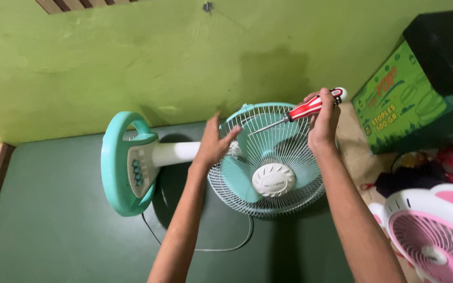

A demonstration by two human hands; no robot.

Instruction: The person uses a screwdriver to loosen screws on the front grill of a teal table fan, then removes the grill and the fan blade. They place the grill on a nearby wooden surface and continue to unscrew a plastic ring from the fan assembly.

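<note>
A teal and white stand fan lies on its side on the dark green floor. Its round base (pixel 115 163) is at the left, its white pole (pixel 176 152) runs to the head, and its white wire grille (pixel 273 173) faces up. My left hand (pixel 213 144) rests flat against the grille's left rim, where the pole joins the head. My right hand (pixel 323 118) holds a red and white screwdriver (pixel 305 110) by the handle above the grille's upper right, with the metal tip pointing left and down over the grille.
A pink and white small fan (pixel 436 236) lies at the lower right. A green cardboard box (pixel 405 99) with a black object on top stands against the green wall. The fan's cord (pixel 221 246) loops over the floor. Red items lie at the right.
</note>
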